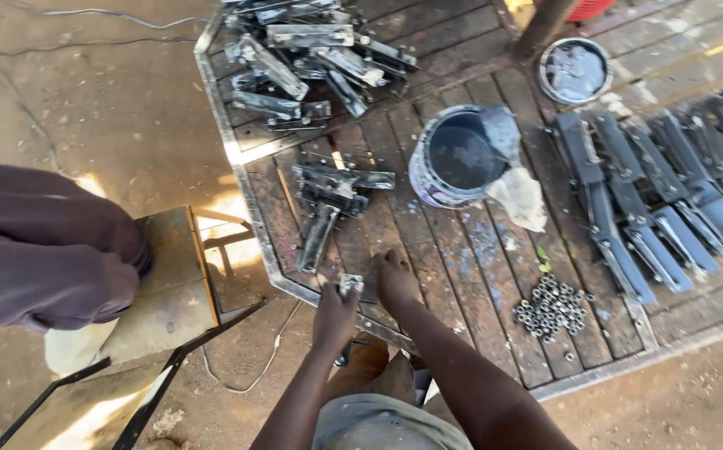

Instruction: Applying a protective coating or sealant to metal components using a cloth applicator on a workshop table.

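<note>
Left grip (334,312): I see it closed around a small metal piece (350,284), lower centre, at the counter (428,250) edge.
Right grip (395,279): flat, holding nothing.
Done: painted brackets (653,208) right.
Left: bare brackets (311,50) top.

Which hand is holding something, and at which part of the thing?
The left hand grips a small grey metal piece by its lower end. The right hand rests on the wooden platform, holding nothing visible.

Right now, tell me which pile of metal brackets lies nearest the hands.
The small dark pile just above the left hand, beside the paint tin; the top heap and painted rows lie farther.
</note>
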